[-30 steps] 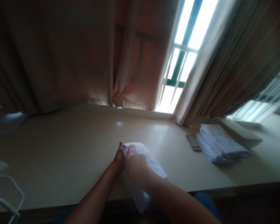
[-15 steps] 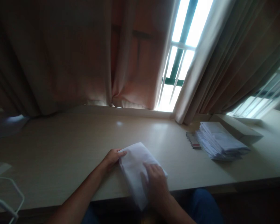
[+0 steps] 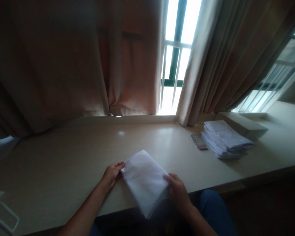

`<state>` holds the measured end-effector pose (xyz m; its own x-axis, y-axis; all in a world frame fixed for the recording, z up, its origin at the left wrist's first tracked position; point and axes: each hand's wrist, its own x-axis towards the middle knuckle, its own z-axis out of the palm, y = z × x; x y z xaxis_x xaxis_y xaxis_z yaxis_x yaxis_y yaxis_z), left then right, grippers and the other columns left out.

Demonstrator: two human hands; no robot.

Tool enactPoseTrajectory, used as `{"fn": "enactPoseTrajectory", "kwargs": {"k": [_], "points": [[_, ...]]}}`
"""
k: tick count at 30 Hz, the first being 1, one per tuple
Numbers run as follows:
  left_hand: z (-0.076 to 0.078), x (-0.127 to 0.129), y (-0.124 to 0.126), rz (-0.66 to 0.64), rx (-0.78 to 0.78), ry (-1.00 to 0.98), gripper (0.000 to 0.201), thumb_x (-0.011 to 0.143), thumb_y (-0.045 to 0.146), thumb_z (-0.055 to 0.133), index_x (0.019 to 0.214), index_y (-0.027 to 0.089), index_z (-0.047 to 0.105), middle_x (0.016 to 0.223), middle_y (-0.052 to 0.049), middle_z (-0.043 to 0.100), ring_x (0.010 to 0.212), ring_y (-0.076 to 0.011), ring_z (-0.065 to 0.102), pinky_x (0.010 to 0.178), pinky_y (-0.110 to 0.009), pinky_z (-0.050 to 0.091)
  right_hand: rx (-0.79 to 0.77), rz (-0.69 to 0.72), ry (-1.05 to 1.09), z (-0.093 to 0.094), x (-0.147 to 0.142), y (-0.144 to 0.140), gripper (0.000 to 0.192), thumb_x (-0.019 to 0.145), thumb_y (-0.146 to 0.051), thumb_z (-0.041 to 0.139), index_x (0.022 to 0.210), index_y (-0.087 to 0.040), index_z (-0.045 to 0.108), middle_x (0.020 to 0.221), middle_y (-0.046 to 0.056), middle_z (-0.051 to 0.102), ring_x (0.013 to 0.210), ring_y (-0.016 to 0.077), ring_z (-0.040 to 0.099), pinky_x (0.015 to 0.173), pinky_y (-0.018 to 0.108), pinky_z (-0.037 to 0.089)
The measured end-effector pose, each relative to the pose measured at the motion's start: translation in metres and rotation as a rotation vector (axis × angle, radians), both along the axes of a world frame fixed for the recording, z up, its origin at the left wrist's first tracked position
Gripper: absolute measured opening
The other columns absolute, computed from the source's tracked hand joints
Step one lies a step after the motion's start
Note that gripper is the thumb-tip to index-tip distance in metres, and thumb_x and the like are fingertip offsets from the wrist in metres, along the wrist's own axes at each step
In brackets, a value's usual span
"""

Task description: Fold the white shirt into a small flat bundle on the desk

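Two hands hold one folded white cloth [image 3: 144, 178] between them. The left hand [image 3: 111, 173] has its grip narrow, with the fingertips pinching the left corner of the cloth. The right hand [image 3: 178, 190] touches the right edge with bent fingers; I cannot tell if this grip really closes on the fabric or only presses on it. The cloth lies flat near the front edge of the pale wooden tabletop [image 3: 64, 157], turned at an angle, and its nearest corner goes a little over the edge.

Well apart, on the right side of the tabletop, is a stack of folded white cloths [image 3: 225, 139]. Just beside the stack on its left lies a small flat object [image 3: 199, 141], which is too blurred to name. Behind the stack rests a flat beige box [image 3: 241, 123]. Brown curtains [image 3: 64, 65] hang behind the tabletop, and bright window bars [image 3: 174, 55] show in the gap between them.
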<state>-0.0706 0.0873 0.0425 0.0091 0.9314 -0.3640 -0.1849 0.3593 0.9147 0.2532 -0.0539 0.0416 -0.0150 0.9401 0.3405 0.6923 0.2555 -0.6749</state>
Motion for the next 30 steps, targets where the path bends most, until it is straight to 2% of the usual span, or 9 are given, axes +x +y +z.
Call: {"fn": "enactPoseTrajectory", "kwargs": {"k": [5, 10, 13, 16, 21, 23, 25, 27, 30], "points": [[-0.003, 0.002, 0.001, 0.063, 0.029, 0.08, 0.031, 0.064, 0.024, 0.079, 0.089, 0.014, 0.064, 0.076, -0.005, 0.07, 0.06, -0.0139, 0.063, 0.058, -0.026, 0.052, 0.022, -0.032, 0.006, -0.003, 0.017, 0.007, 0.041, 0.085, -0.008, 0.043, 0.11, -0.026, 0.07, 0.106, 0.004, 0.069, 0.099, 0.0176, 0.062, 0.088, 0.03, 0.049], [-0.004, 0.006, -0.001, 0.115, 0.08, 0.225, 0.035, 0.066, 0.031, 0.077, 0.093, 0.015, 0.063, 0.075, -0.004, 0.069, 0.058, -0.0139, 0.061, 0.056, -0.025, 0.048, 0.037, -0.044, -0.034, -0.003, 0.029, 0.014, 0.039, 0.085, -0.008, 0.046, 0.11, -0.026, 0.07, 0.099, 0.004, 0.071, 0.094, 0.0188, 0.062, 0.086, 0.032, 0.048], [0.001, 0.005, -0.003, 0.113, 0.14, 0.341, 0.04, 0.063, 0.039, 0.079, 0.092, 0.015, 0.065, 0.076, -0.005, 0.07, 0.062, -0.0167, 0.062, 0.058, -0.025, 0.046, 0.022, -0.02, -0.007, -0.004, 0.033, 0.014, 0.041, 0.086, -0.008, 0.043, 0.11, -0.025, 0.07, 0.102, 0.004, 0.069, 0.097, 0.0188, 0.062, 0.089, 0.034, 0.048], [0.01, 0.0, -0.002, 0.087, 0.208, 0.451, 0.043, 0.059, 0.044, 0.08, 0.09, 0.017, 0.068, 0.083, -0.006, 0.072, 0.074, -0.0197, 0.064, 0.065, -0.025, 0.046, 0.038, -0.07, 0.019, -0.003, 0.032, 0.007, 0.041, 0.086, -0.009, 0.04, 0.112, -0.023, 0.069, 0.115, 0.007, 0.065, 0.108, 0.0195, 0.059, 0.096, 0.036, 0.047], [0.023, -0.008, 0.005, -0.02, 0.248, 0.577, 0.043, 0.06, 0.048, 0.077, 0.09, 0.017, 0.071, 0.087, -0.005, 0.072, 0.084, -0.0229, 0.063, 0.073, -0.026, 0.045, 0.096, -0.171, -0.175, 0.009, -0.001, -0.02, 0.037, 0.092, -0.03, 0.047, 0.128, -0.026, 0.058, 0.136, 0.01, 0.052, 0.129, 0.0284, 0.044, 0.106, 0.052, 0.038], [0.027, -0.01, 0.007, -0.099, 0.231, 0.604, 0.041, 0.058, 0.049, 0.077, 0.082, 0.016, 0.072, 0.081, -0.006, 0.072, 0.08, -0.0244, 0.063, 0.071, -0.028, 0.045, 0.12, -0.137, -0.286, 0.011, -0.025, -0.032, 0.047, 0.088, -0.041, 0.056, 0.134, -0.03, 0.053, 0.147, 0.009, 0.04, 0.137, 0.0354, 0.031, 0.108, 0.061, 0.028], [0.029, -0.011, 0.007, -0.163, 0.213, 0.628, 0.037, 0.055, 0.047, 0.078, 0.074, 0.016, 0.072, 0.074, -0.006, 0.071, 0.075, -0.0248, 0.063, 0.069, -0.028, 0.044, 0.148, -0.026, -0.377, 0.009, -0.047, -0.043, 0.062, 0.082, -0.047, 0.063, 0.139, -0.032, 0.046, 0.154, 0.009, 0.029, 0.141, 0.0408, 0.019, 0.109, 0.068, 0.017], [0.029, -0.014, 0.004, -0.194, 0.194, 0.652, 0.034, 0.05, 0.044, 0.08, 0.068, 0.017, 0.07, 0.069, -0.005, 0.069, 0.071, -0.0247, 0.063, 0.066, -0.028, 0.044, 0.156, 0.072, -0.439, 0.005, -0.061, -0.049, 0.072, 0.078, -0.045, 0.066, 0.144, -0.029, 0.04, 0.156, 0.01, 0.025, 0.142, 0.0428, 0.014, 0.109, 0.071, 0.01], [0.027, -0.018, -0.01, -0.195, 0.179, 0.684, 0.035, 0.046, 0.04, 0.082, 0.067, 0.017, 0.067, 0.067, -0.004, 0.068, 0.068, -0.0235, 0.062, 0.064, -0.028, 0.043, 0.101, 0.073, -0.481, 0.001, -0.061, -0.044, 0.066, 0.078, -0.033, 0.064, 0.141, -0.028, 0.044, 0.154, 0.011, 0.03, 0.143, 0.0417, 0.013, 0.109, 0.07, 0.004]]}}
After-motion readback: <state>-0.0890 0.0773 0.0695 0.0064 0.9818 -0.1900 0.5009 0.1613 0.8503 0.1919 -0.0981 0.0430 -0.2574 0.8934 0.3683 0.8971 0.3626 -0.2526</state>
